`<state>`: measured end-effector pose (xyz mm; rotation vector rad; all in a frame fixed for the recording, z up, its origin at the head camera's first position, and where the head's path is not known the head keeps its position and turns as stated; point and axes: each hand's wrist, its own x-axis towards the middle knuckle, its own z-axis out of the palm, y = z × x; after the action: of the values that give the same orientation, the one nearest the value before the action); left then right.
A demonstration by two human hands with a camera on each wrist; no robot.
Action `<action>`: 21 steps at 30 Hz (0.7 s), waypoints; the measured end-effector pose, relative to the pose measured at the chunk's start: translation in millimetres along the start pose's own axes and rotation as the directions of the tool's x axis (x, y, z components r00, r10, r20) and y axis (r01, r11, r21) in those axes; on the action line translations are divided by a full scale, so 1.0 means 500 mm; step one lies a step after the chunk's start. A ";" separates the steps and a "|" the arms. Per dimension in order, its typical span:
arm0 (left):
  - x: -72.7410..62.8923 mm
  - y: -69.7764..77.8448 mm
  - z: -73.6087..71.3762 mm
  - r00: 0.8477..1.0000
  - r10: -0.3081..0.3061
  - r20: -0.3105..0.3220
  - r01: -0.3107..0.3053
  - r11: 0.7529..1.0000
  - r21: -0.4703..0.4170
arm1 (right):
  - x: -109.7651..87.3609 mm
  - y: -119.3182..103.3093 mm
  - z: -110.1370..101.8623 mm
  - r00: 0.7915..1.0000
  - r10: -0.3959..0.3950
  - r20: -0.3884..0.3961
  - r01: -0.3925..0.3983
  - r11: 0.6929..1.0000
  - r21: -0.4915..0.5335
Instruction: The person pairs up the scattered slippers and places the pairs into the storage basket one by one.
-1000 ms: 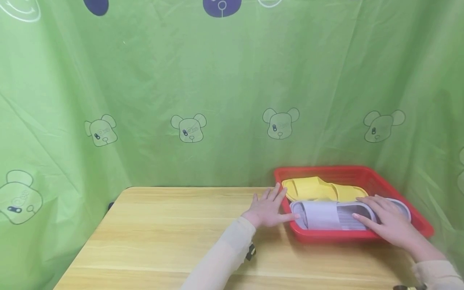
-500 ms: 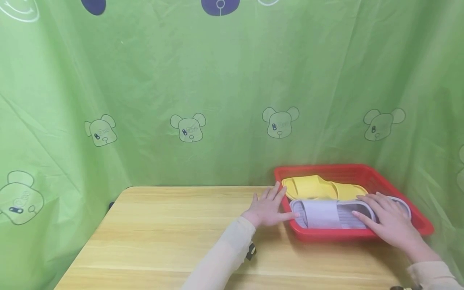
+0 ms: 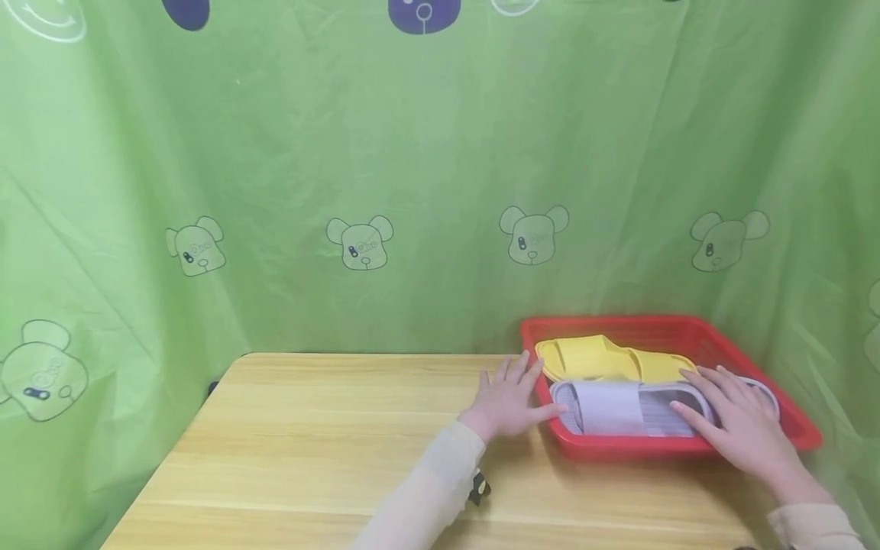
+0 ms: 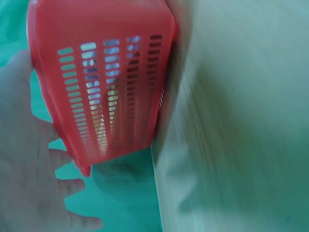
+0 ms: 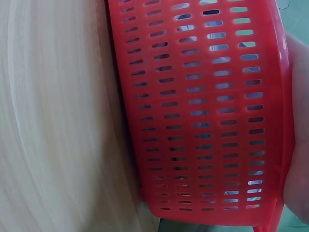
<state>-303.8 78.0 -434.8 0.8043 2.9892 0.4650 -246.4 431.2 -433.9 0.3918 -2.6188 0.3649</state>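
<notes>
A red plastic basket [image 3: 660, 443] stands at the right end of the table and holds slippers. Toward its back lies a yellow slipper [image 3: 591, 355]; in front of that is a lilac slipper [image 3: 608, 409] with a ribbed insole. My left hand [image 3: 505, 401] is spread at the basket's left rim, thumb reaching over toward the lilac slipper's end. In the left wrist view its fingers stretch along the rim. My right hand [image 3: 739, 420] lies over the right part of the lilac slipper, fingers extended and slightly bent, hiding some of it. In the right wrist view that hand is beside the basket's rim.
The wooden table [image 3: 309, 443] extends to the left of the basket. Behind and on both sides hangs a green curtain [image 3: 426, 153] with bear-head prints. A small dark object [image 3: 479, 487] shows beside the left sleeve.
Both hands keep nearly the same place at the basket. My right wrist and sleeve have shifted slightly left, and the slippers lie as before.
</notes>
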 end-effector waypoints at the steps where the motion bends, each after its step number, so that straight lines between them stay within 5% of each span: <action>1: -0.002 0.001 0.002 1.000 0.000 -0.008 0.000 1.000 -0.001 | 0.000 0.000 0.001 1.000 0.003 -0.006 -0.003 1.000 0.008; 21: -0.075 -0.006 0.001 0.999 0.003 -0.044 -0.004 1.000 -0.024 | -0.003 -0.046 0.002 0.984 -0.051 -0.169 0.075 0.988 0.135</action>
<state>-272.6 57.4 -438.6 0.8084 3.0167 0.5252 -238.0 409.8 -431.3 0.4696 -2.4205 0.5394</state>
